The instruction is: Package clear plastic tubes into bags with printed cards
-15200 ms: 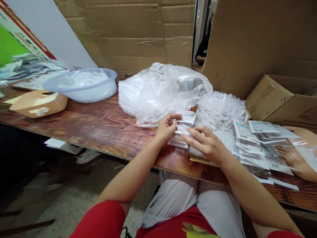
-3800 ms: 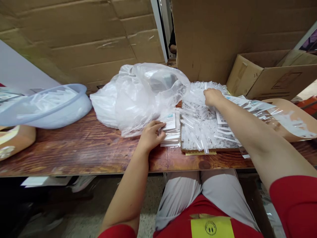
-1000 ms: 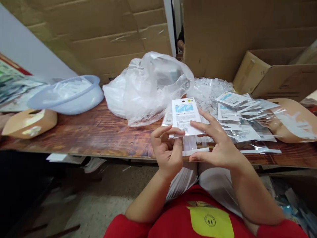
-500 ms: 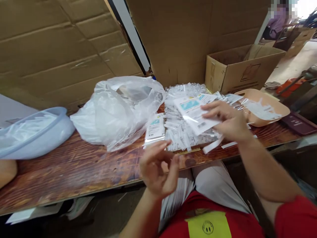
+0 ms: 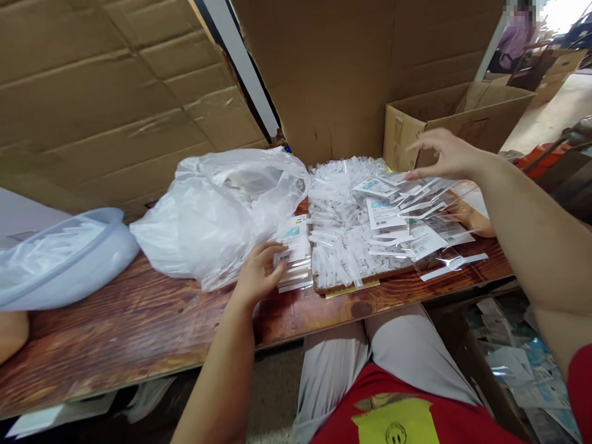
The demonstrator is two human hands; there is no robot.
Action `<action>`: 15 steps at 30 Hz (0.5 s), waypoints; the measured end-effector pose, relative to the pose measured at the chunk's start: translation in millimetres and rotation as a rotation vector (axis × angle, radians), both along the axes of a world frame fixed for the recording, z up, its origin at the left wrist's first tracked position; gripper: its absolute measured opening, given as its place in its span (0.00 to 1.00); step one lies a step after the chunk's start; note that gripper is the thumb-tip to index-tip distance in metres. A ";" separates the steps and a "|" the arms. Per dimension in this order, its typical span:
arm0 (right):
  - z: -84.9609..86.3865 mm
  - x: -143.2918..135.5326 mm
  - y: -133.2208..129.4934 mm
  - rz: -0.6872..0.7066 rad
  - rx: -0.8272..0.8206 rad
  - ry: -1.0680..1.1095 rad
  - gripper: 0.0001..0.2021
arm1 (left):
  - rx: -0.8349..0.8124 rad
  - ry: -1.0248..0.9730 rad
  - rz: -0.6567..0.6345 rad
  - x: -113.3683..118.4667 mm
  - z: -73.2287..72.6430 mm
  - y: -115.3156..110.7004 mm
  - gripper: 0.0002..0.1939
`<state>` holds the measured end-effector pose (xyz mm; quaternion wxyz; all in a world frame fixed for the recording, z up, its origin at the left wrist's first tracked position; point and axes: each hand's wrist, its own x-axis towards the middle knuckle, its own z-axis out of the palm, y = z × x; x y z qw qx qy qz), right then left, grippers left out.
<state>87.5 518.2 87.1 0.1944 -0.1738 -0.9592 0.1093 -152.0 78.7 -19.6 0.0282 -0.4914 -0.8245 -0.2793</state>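
My left hand (image 5: 261, 271) reaches to a stack of clear packets with printed white-and-blue cards (image 5: 296, 240). Its fingertips rest at the stack's left edge, thumb and fingers apart. My right hand (image 5: 441, 154) hovers above the right side of a pile of loose carded packets (image 5: 388, 213), thumb and fingers spread, with nothing visible between them. Those packets overlap one another on top of a shallow tray full of small clear plastic tubes (image 5: 335, 246). Some packets hang over the tray's right side onto the table.
A big translucent plastic bag (image 5: 208, 216) lies left of the stack. Farther left stands a pale blue basin (image 5: 69, 265) of clear plastic pieces. A cardboard box (image 5: 402, 139) is behind the pile, and an orange tray (image 5: 478, 222) sits partly behind my right forearm. Below right, a box holds more packets (image 5: 518, 364).
My right hand has let go of the carded packet it held and moved up and right. My left hand has gone left and forward to the stack.
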 end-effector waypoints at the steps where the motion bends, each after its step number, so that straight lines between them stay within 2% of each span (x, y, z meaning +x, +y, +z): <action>1: 4.9 -8.3 -12.5 0.013 0.057 0.098 0.28 | -0.004 -0.012 -0.007 -3.7 -5.4 -1.1 0.23; 2: 8.6 -19.7 -27.4 0.027 0.087 0.161 0.23 | -0.008 -0.021 -0.017 -6.4 -10.6 -2.0 0.25; 4: 10.3 -50.7 -60.7 0.081 0.103 0.121 0.17 | -0.008 -0.026 -0.030 -9.3 -19.2 -3.6 0.28; 5: 7.8 -68.9 -76.9 0.122 0.108 0.008 0.15 | -0.003 -0.025 -0.027 -9.6 -22.3 -4.2 0.29; 8: -10.5 -124.2 -114.0 0.092 0.127 -0.318 0.16 | 0.021 -0.020 0.000 -7.8 -26.8 -6.6 0.29; 12: -39.9 -175.7 -133.4 0.024 0.097 -0.434 0.18 | 0.068 0.023 0.022 -5.0 -28.1 -10.4 0.25; 15: -48.1 -188.3 -135.3 0.005 0.074 -0.459 0.22 | 0.103 0.049 0.017 -4.9 -28.1 -12.8 0.23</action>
